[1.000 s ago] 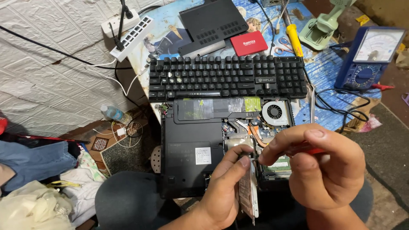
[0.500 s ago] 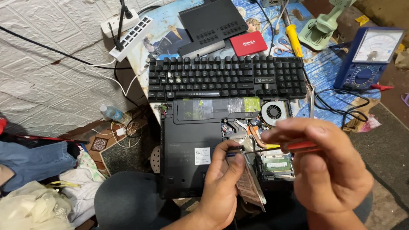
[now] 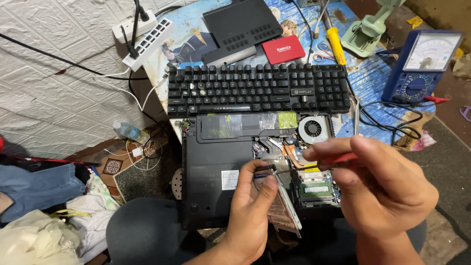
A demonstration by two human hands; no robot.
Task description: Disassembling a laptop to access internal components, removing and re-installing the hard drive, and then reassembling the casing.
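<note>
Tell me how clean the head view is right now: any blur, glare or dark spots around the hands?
Head view: evenly lit, no hard shadows; the left hand and the drive it holds are sharp; the right hand is slightly soft, large in the foreground, covering most of the red-handled tool; mild glare on the clear film below the keyboard; the lap at the bottom edge is dark.
</note>
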